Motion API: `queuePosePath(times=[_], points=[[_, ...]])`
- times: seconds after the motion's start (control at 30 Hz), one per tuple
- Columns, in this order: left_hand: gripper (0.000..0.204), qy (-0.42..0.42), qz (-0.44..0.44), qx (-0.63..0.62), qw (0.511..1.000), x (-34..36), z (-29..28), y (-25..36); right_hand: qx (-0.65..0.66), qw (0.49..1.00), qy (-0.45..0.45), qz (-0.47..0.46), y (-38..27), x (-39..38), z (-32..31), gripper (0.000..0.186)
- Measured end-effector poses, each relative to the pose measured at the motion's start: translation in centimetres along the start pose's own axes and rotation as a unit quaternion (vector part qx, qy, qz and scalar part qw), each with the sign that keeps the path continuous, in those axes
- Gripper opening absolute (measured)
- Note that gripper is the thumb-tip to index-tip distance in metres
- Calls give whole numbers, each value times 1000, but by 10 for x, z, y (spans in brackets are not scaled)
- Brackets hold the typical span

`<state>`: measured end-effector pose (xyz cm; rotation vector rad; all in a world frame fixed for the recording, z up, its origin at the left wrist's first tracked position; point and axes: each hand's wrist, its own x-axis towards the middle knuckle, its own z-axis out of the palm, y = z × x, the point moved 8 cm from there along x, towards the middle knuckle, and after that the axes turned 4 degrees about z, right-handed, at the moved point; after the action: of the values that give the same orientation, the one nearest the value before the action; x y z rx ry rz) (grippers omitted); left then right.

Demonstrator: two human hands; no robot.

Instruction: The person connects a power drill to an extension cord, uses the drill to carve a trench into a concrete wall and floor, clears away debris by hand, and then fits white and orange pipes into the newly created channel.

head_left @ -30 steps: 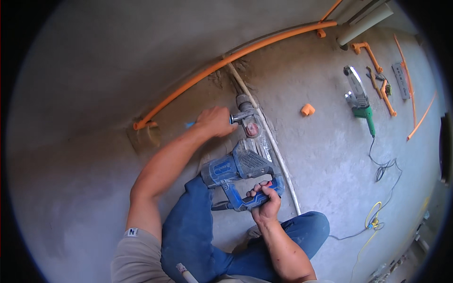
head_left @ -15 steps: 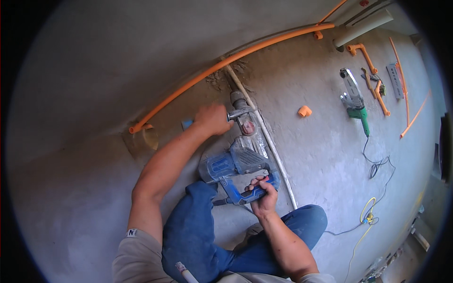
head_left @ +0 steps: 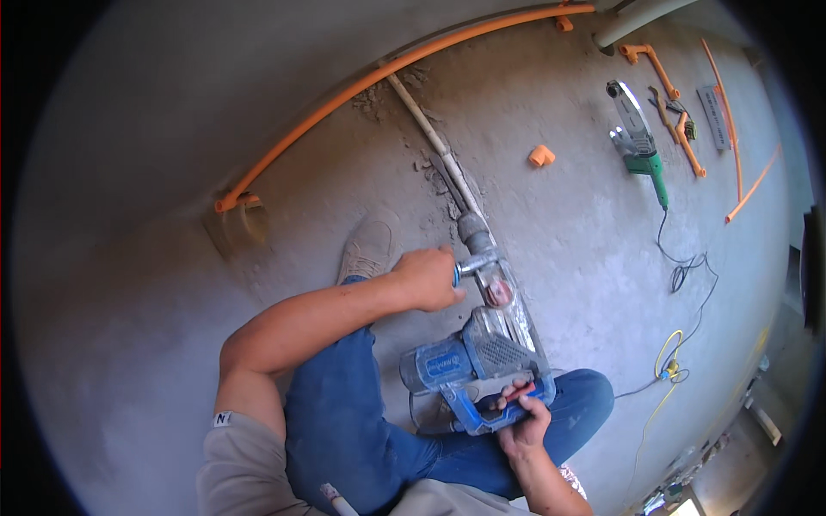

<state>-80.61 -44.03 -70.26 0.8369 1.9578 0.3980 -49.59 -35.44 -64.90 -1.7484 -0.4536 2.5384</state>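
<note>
Between my hands, low over the grey floor, is a dusty blue and grey rotary hammer (head_left: pixel 443 365), its front end pointing away from me. My left hand (head_left: pixel 428 279) is closed round its side handle. The rear grip sits in my right hand (head_left: pixel 526 420), with my fingers by the red trigger. A pale pipe (head_left: pixel 423 125) runs along the floor past the tool's chuck. Broken grey rubble (head_left: pixel 449 199) lies beside that pipe. The chuck covers most of what is at its tip, so I cannot make out the bit's contact point.
A long orange pipe (head_left: pixel 344 96) follows the wall. An orange elbow fitting (head_left: pixel 540 156) lies to the right. Farther right are a green-handled pipe welder (head_left: pixel 641 138), orange pipe pieces (head_left: pixel 658 73) and a flat box (head_left: pixel 713 117). A yellow cable (head_left: pixel 661 353) crosses the right floor.
The rotary hammer has come back toward me and to the right, both hands still on it. Rubble and a groove beside the pale pipe now show, and so does my left shoe.
</note>
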Motion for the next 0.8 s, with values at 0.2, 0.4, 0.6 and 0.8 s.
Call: queuePosePath(times=[0.2, 0.4, 0.6, 0.8], points=[[61, -74, 47, -2, 996, -3, 51, 32, 36, 999, -5, 16, 2, -23, -40, 28], [59, -65, 39, 6, 997, -4, 45, 34, 54, 998, -1, 35, 1, -7, -56, 21], [58, -33, -49, 3, 998, -22, 25, 29, 5, 999, -44, 0, -10, -15, -34, 34], [55, 75, 9, -50, 996, -52, 31, 19, -241, 958, -65, -140, -87, -50, 24, 24]])
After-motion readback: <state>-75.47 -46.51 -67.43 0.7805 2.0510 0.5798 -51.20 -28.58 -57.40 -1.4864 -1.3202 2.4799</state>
